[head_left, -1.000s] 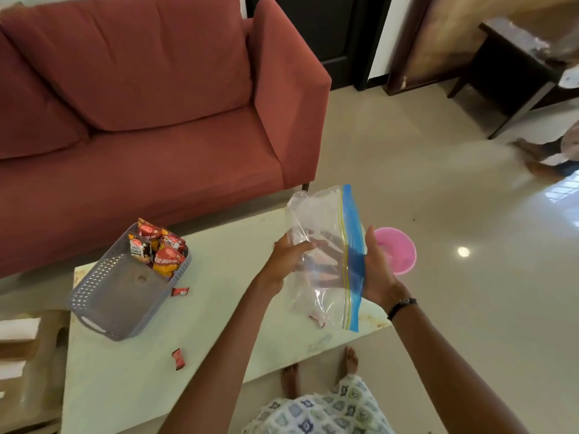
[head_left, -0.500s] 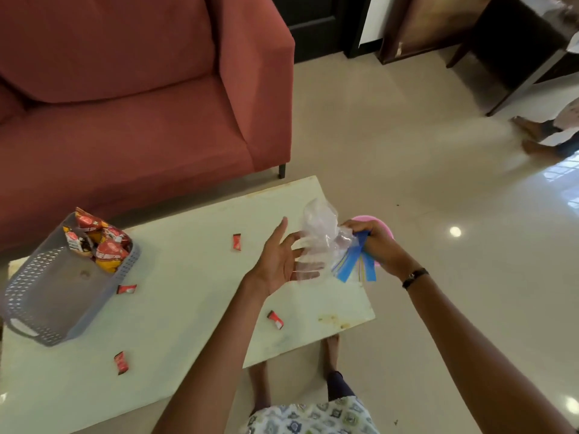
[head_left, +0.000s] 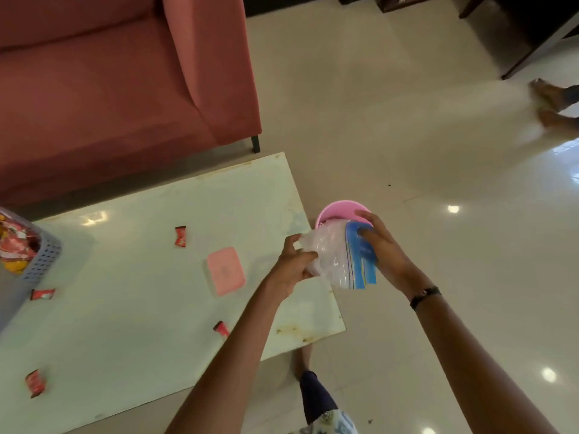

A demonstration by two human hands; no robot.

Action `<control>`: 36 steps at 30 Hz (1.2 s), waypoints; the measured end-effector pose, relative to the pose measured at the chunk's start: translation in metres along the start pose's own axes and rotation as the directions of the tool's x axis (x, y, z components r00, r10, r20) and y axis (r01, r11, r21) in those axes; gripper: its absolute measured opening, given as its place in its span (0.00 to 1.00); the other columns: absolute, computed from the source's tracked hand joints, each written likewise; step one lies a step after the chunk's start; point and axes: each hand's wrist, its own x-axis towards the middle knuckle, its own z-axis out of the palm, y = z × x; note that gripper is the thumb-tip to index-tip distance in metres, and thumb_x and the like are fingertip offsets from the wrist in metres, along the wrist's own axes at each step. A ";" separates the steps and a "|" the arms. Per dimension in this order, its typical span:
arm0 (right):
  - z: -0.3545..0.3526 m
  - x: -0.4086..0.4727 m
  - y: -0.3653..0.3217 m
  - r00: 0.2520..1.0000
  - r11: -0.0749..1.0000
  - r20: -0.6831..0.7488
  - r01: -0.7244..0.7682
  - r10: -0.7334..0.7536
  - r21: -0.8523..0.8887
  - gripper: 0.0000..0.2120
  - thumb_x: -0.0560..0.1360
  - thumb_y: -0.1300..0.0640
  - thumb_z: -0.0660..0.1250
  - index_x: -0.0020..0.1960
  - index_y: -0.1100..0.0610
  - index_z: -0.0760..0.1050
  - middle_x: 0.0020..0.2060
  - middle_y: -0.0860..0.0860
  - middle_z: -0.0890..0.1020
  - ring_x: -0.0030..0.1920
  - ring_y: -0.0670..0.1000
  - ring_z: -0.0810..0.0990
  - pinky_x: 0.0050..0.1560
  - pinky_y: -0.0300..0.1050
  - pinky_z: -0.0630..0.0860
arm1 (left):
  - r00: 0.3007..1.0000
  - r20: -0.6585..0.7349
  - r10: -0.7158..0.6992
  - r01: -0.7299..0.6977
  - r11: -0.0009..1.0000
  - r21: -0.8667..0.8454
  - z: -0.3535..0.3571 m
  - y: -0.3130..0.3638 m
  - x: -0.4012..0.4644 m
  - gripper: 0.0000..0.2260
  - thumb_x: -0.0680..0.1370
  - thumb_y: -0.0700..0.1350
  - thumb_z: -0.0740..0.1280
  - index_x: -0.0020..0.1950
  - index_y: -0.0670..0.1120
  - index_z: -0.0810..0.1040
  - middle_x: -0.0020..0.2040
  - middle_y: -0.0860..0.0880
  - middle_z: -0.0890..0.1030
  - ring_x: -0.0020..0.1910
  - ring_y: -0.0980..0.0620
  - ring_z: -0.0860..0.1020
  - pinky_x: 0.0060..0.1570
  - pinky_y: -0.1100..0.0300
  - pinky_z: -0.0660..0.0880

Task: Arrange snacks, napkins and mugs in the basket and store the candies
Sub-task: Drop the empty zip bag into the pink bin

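Observation:
Both hands hold a crumpled clear zip bag [head_left: 332, 255] with a blue seal strip, just past the table's right edge. My left hand [head_left: 293, 266] pinches its clear end and my right hand [head_left: 383, 249] grips the folded blue strip. The bag hangs over a pink bowl [head_left: 333, 211] standing on the floor beside the table. Several red wrapped candies lie loose on the pale tabletop, one [head_left: 180, 236] at the back, one [head_left: 221, 328] by my left forearm and one [head_left: 35, 383] near the front left. A grey basket [head_left: 42, 261] with snack packets shows at the left edge.
A pink lid [head_left: 225, 270] lies flat on the pale table [head_left: 131, 308]. A red sofa [head_left: 109, 79] stands behind the table. Another person's feet [head_left: 551, 101] are at the far right on the glossy floor, near a dark table leg [head_left: 529, 54].
The bag went from spread flat between my hands to crumpled and folded, and moved lower toward the pink bowl. My view tilted down and right, and the pink lid came into sight.

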 end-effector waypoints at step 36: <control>-0.019 0.091 0.112 0.876 0.958 -0.456 -0.247 0.158 -0.144 0.34 0.74 0.67 0.65 0.75 0.51 0.56 0.65 0.61 0.72 0.57 0.62 0.77 0.48 0.61 0.81 | 0.986 -0.159 0.047 -0.026 0.991 0.132 0.044 -0.043 0.092 0.08 0.77 0.43 0.61 0.56 0.50 0.72 0.59 0.45 0.76 0.57 0.47 0.77 0.46 0.57 0.78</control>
